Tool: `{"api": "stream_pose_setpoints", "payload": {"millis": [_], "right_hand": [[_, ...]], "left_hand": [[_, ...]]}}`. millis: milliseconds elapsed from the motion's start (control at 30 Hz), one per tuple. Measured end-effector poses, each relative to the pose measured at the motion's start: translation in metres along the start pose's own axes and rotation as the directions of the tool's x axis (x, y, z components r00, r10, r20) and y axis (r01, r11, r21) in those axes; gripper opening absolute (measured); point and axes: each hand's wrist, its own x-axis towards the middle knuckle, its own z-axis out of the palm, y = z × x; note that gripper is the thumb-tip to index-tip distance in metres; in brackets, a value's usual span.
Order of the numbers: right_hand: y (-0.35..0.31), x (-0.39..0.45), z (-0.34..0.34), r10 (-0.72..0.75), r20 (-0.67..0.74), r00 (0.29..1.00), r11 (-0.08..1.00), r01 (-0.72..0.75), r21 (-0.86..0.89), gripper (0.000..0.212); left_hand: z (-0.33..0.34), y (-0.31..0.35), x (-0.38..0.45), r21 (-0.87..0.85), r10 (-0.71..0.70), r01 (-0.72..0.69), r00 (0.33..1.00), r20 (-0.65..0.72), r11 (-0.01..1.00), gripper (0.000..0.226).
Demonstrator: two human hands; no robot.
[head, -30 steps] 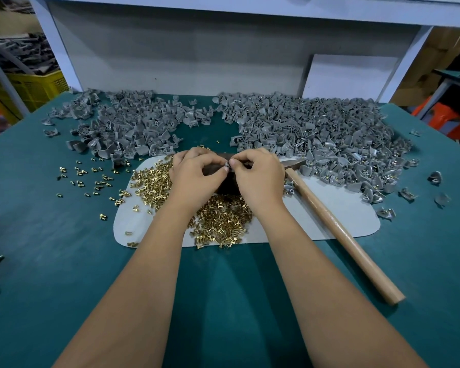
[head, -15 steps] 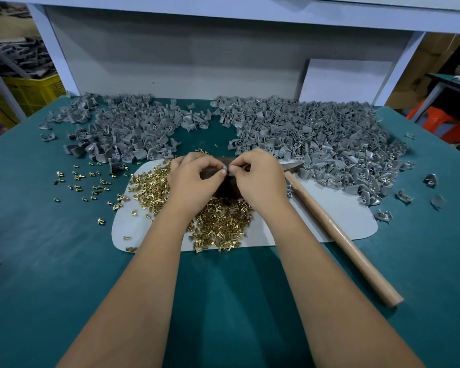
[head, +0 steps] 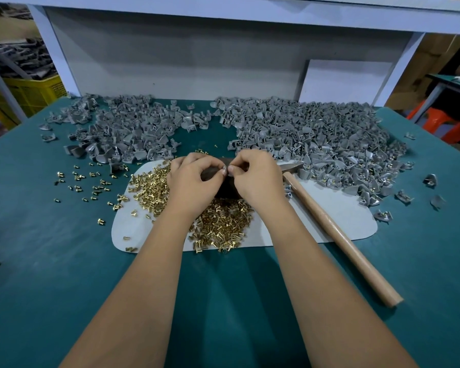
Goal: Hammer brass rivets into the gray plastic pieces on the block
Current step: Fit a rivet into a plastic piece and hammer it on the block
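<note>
Both hands meet over a dark block (head: 225, 188) at the centre of the white mat (head: 329, 221) — the left hand (head: 190, 179) and right hand (head: 255, 176) curl their fingers and pinch a small gray plastic piece (head: 224, 170) between their tips. Shiny brass rivets (head: 221, 224) heap at 6 and 9 o'clock of the block. A wooden-handled hammer (head: 337, 232) lies at 4 o'clock; gray pieces (head: 316, 136) pile at 12 — dull, curved, shell-like.

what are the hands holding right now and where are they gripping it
Both hands, left and right, pinch one small gray piece between fingertips over the dark block; the exact grip spot is hidden.
</note>
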Motion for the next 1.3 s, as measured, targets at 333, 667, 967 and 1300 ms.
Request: {"api": "stream_pose_setpoints", "payload": {"millis": [333, 667, 967, 1300], "right_hand": [[0.012, -0.001, -0.002, 0.065, 0.012, 0.998, 0.951, -0.066, 0.301, 0.016], [0.004, -0.001, 0.004, -0.044, -0.057, 0.997, 0.996, 0.048, 0.072, 0.008], [0.003, -0.008, 0.011, -0.136, -0.143, 0.980, 0.991, 0.136, -0.013, 0.009], [-0.005, 0.001, 0.004, 0.043, -0.055, 0.998, 0.999, -0.044, -0.012, 0.014]], "left_hand": [[-0.001, 0.003, -0.002, -0.004, -0.021, 0.021, 1.000, 0.009, 1.000, 0.010], [0.000, 0.003, -0.002, -0.007, -0.019, 0.019, 1.000, -0.007, 1.000, 0.009], [0.001, 0.002, -0.001, 0.009, -0.029, 0.029, 0.999, -0.015, 1.000, 0.011], [0.002, 0.003, 0.000, -0.003, -0.020, 0.020, 1.000, -0.015, 1.000, 0.015]]}}
